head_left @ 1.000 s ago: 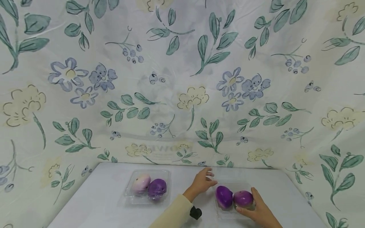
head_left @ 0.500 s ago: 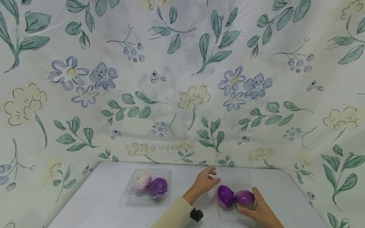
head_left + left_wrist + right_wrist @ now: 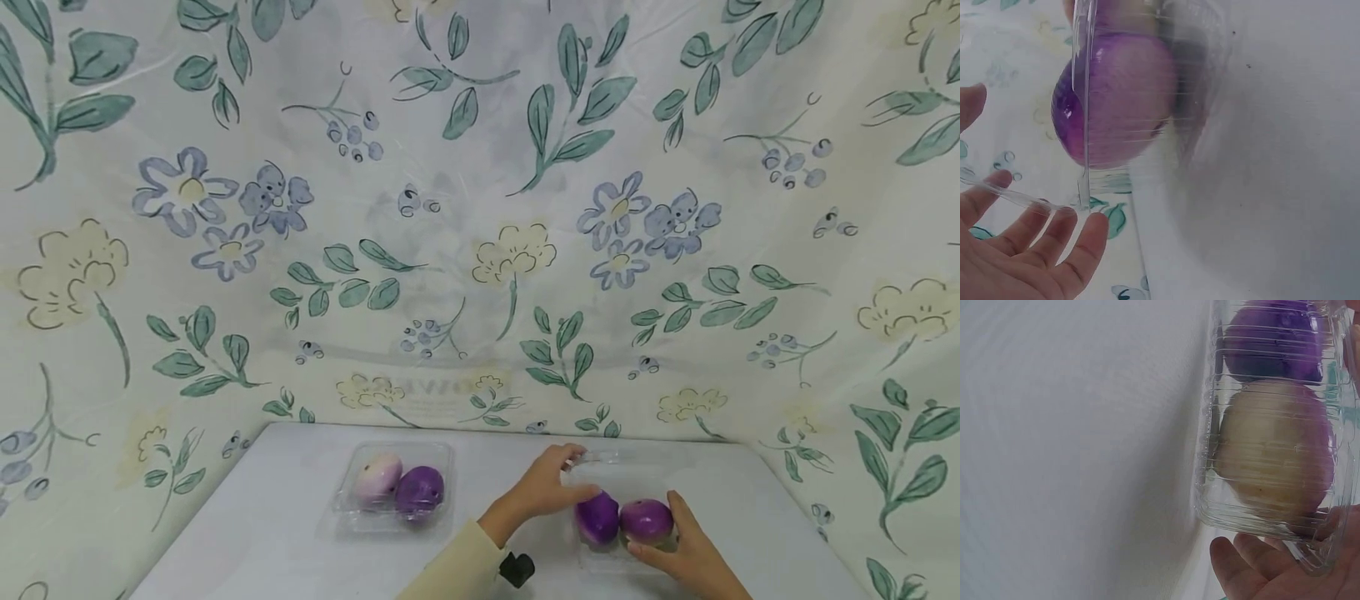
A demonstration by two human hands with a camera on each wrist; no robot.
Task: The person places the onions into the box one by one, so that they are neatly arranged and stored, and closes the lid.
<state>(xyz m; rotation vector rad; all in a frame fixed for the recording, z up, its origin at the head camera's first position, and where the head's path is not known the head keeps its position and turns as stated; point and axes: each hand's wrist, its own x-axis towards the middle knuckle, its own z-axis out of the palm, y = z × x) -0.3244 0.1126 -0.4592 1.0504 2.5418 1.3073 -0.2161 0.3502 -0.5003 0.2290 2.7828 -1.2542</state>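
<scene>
On the left of the white worktop (image 3: 247, 533) sits a closed clear clamshell box (image 3: 393, 496) with a pale bulb and a purple one inside, well apart from both hands and touched by neither.

Further right, the left hand (image 3: 551, 487) reaches over the far edge of a second clear clamshell box (image 3: 626, 521). Its fingers (image 3: 1054, 234) lie nearly straight against the thin transparent lid (image 3: 1082, 106), relaxed rather than clenched, seemingly to steer the lid down over the contents. Inside lie two purple onions (image 3: 622, 518) side by side, touching.

On the right, the right hand (image 3: 686, 554) cups the near right corner of that box, fingers (image 3: 1244, 565) curled under the rim, apparently bracing the base so it does not slide on the worktop while the lid is handled.

Against the frame a second ago, the left hand has come nearer and lower, from beside the box's far left corner to over the left onion, and the lid now shows above the onions. The right hand stays at its corner, and the left box has not moved.
</scene>
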